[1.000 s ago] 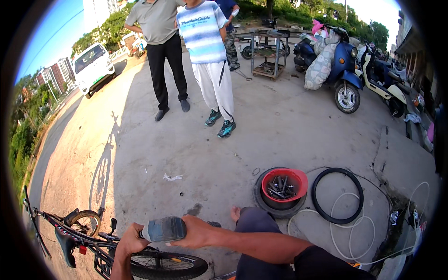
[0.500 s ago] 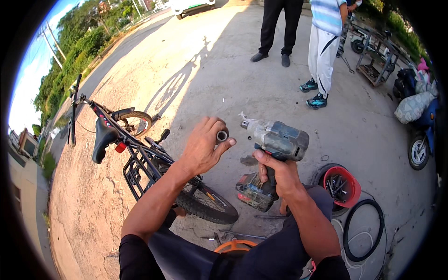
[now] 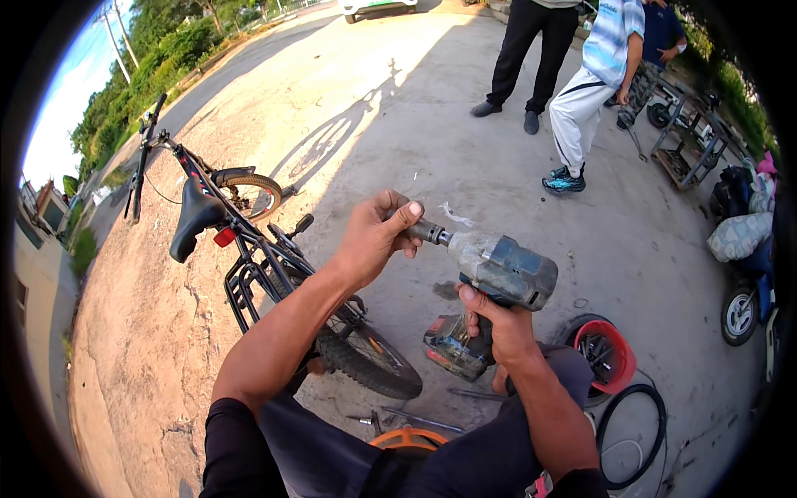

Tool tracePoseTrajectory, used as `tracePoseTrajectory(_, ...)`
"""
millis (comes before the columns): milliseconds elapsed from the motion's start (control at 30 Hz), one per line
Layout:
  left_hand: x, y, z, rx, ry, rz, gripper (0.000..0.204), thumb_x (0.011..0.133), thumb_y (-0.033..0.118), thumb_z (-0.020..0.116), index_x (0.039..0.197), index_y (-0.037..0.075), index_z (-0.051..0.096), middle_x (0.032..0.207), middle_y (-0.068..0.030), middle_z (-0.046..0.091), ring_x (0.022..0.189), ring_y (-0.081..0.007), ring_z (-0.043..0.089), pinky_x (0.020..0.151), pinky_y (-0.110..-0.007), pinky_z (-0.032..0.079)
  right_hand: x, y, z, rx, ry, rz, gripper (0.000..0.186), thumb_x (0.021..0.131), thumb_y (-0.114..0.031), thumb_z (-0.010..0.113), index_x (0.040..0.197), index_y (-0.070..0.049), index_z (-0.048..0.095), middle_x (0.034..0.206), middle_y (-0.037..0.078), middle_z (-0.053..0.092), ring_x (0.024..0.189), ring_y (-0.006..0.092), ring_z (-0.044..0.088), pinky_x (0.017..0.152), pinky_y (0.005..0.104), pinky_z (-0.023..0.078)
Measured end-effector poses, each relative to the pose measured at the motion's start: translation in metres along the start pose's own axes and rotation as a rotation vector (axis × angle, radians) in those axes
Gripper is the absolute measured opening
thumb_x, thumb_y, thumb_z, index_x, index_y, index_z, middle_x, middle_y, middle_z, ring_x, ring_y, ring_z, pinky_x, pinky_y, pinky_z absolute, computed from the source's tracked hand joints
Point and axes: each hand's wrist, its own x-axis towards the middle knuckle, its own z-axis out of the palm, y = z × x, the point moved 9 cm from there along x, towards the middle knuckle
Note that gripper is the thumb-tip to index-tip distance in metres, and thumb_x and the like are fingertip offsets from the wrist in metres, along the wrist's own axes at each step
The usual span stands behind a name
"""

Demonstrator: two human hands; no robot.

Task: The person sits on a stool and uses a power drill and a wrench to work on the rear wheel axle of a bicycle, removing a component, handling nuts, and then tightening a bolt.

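Note:
My right hand point(image 3: 501, 324) is wrapped round the grip of a worn cordless impact wrench point(image 3: 506, 270), its battery pack hanging below and its nose pointing left. Between the thumb and fingers of my left hand point(image 3: 378, 236) is a dark metal socket point(image 3: 427, 231). The socket's end meets the wrench's drive at the nose; how far it is seated cannot be told. Left of my arms a black bicycle point(image 3: 249, 241) rests on the ground, its rear wheel point(image 3: 378, 365) close to my left forearm.
A red bucket point(image 3: 627, 365) of metal tools stands to the right, beside a black tyre point(image 3: 610, 465). Rods lie near an orange-rimmed object point(image 3: 411, 436) between my legs. Several people stand ahead, near a metal cart point(image 3: 685, 158). A blue scooter point(image 3: 747, 282) is at far right.
My left hand has turned the socket and brought it right onto the wrench's nose. The person in white trousers has shifted stance, and another person shows more behind.

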Motion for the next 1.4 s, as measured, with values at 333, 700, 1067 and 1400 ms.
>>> tracePoseTrajectory(333,-0.005,-0.007,-0.015,0.273,0.044,-0.108,0.038,0.105,0.04,0.057,0.081,0.011,0.05,0.057,0.0031,0.044,0.039,-0.007,0.039,0.034,-0.024,0.027,0.002,-0.012,0.02,-0.367,-0.078,-0.297,0.03,0.089,-0.026,0.081,0.101,-0.001,0.069,0.075,0.002,0.068,0.068,0.0149,0.065,0.065,0.0354,0.054)
tracePoseTrajectory(700,-0.008,0.003,0.008,0.377,0.045,0.073,0.035,0.107,0.039,0.051,0.084,0.014,0.049,0.058,0.0056,0.041,0.041,-0.0044,0.034,0.037,-0.022,0.024,0.004,0.001,0.007,-0.466,-0.109,-0.32,0.039,0.087,-0.028,0.083,0.111,-0.001,0.068,0.086,0.003,0.072,0.08,0.0128,0.065,0.074,0.0336,0.054)
tracePoseTrajectory(1067,-0.016,0.019,-0.016,0.707,-0.038,0.14,0.056,0.108,0.055,0.036,0.123,0.004,0.051,0.106,-0.0108,0.065,0.087,-0.0155,0.062,0.07,-0.03,0.05,0.014,0.028,0.015,-0.22,-0.085,-0.002,0.042,0.085,-0.029,0.084,0.113,-0.004,0.065,0.08,-0.001,0.063,0.063,0.0084,0.057,0.056,0.0303,0.053)
tracePoseTrajectory(1400,-0.1,0.039,-0.073,1.417,-0.076,0.164,0.039,0.105,0.037,0.051,0.109,0.0,0.065,0.101,-0.0171,0.065,0.105,-0.0357,0.06,0.098,-0.043,0.044,0.006,0.025,-0.005,-0.269,0.003,0.165,0.023,0.088,-0.02,0.082,0.098,-0.004,0.068,0.072,-0.001,0.061,0.059,0.0094,0.053,0.056,0.0284,0.044)
